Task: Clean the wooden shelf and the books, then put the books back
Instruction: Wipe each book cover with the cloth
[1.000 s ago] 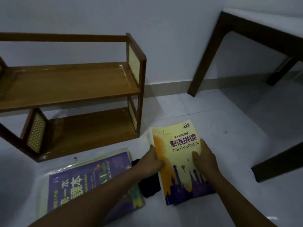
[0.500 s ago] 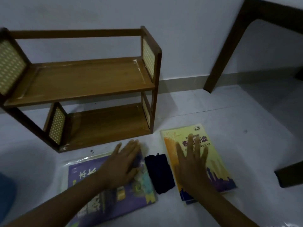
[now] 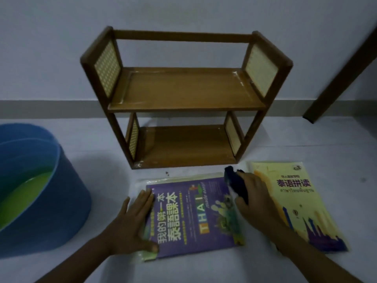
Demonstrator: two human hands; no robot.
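Note:
An empty two-tier wooden shelf (image 3: 183, 92) with woven side panels stands on the floor against the wall. In front of it lies a purple book (image 3: 195, 215) on top of a stack. My left hand (image 3: 132, 223) lies flat on its left edge, fingers straight. My right hand (image 3: 255, 201) grips a dark blue cloth (image 3: 236, 184) at the purple book's right edge. A yellow book (image 3: 295, 201) lies flat just to the right of that hand.
A blue bucket (image 3: 67, 201) with greenish liquid stands on the floor at the left. A dark wooden table leg (image 3: 334, 82) slants down at the right. The floor is pale and smooth.
The view swung left, bringing the bucket in. My right hand left the yellow book and took hold of the dark cloth. My left hand moved onto the purple book's left edge.

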